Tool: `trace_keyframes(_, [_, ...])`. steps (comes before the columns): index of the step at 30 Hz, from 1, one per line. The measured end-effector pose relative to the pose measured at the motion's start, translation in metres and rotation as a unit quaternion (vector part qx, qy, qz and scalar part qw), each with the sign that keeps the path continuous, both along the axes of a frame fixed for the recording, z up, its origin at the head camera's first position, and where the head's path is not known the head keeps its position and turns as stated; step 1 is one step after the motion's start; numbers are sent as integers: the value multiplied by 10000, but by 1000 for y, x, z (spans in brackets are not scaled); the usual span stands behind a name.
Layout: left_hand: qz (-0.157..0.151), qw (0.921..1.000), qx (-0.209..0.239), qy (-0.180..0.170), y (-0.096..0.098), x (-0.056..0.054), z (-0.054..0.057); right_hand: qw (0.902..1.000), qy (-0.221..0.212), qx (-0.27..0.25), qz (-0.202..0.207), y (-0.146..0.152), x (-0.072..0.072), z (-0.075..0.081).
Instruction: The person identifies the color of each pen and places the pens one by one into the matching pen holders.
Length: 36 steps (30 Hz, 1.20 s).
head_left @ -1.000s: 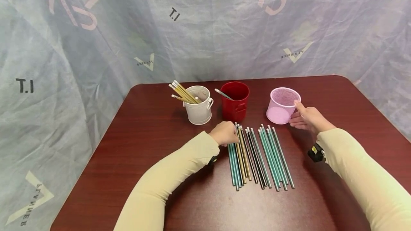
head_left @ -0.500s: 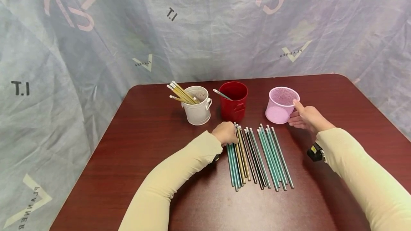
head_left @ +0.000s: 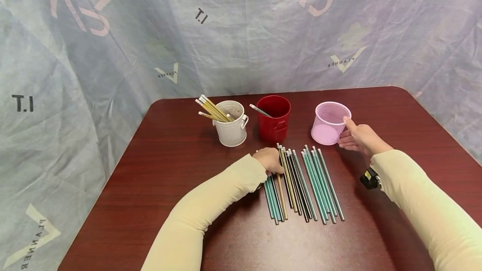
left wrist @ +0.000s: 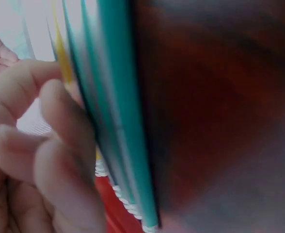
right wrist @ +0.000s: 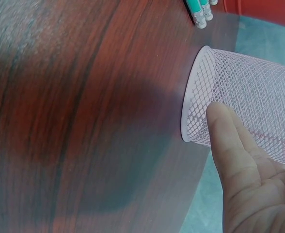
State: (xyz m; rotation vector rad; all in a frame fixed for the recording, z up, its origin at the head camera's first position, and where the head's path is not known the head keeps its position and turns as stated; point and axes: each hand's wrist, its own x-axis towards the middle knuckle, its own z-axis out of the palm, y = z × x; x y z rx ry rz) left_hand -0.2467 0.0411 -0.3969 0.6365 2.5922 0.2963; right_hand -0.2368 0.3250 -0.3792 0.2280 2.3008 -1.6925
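Observation:
My left hand (head_left: pixel 269 160) is bent down over the left group of pencils, thumb and fingertips pinching at a gold pencil (head_left: pixel 281 195). In the left wrist view its curled fingers (left wrist: pixel 67 170) lie against that pencil, and teal pencils (left wrist: pixel 116 97) run beside it. Just right of the hand lie other gold pencils (head_left: pixel 290 183). My right hand (head_left: pixel 363 137) is at the right side of a pink mesh cup (head_left: pixel 326 134), thumb at the rim and straight fingers along the wall. The right wrist view has those fingers (right wrist: pixel 225 131) against the mesh.
Behind the pencils stand a white pail (head_left: pixel 232 133) with several gold pencils and a red pail (head_left: pixel 273 129) with a teal pencil leaning out. Black pencils (head_left: pixel 301 187) and teal pencils (head_left: pixel 318 187) lie to the right on the dark wood table (head_left: pixel 169 149).
My left hand has shifted slightly right and nearer. A gold pencil now lies apart from the other gold ones, which have moved right against the black pencils. The right hand stays at the cup.

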Motion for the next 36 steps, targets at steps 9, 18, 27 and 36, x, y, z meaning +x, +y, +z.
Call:
trace_keyframes(9, [172,9992,346,-134,1,1,-4,10000,25,52,70,5,2,2])
trace_keyframes(18, [1150,9709,2097,99,2,2,6,9999,-67,-96,-52,5,2,1])
trace_keyframes(27, [1701,8037,5601,-1070,-13,10,49,9999,-44,-101,20,8,4,2])
trace_keyframes(36, [1884,5598,8000,1059,-85,16,128,9999,-32,-102,82,2,2,-2])
